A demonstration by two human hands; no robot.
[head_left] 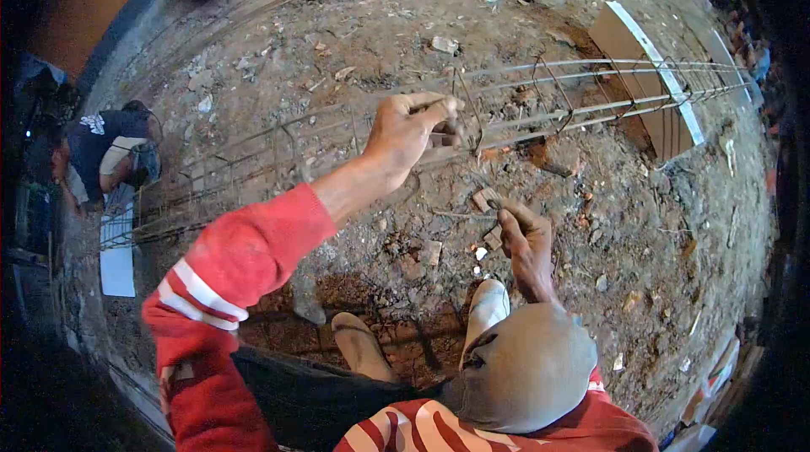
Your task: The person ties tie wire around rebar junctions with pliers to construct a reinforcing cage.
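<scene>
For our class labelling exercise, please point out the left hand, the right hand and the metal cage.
Left hand point(405, 131): head view, mid-hand.
Right hand point(530, 243): head view, mid-hand.
Metal cage point(567, 116): head view, lower bars right of centre.

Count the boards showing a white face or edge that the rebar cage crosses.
3 visible: a left board near the crouching co-worker, a large board right of the wearer's left hand, and a far-right board by the rebar cage's end. Others may be hidden.
</scene>
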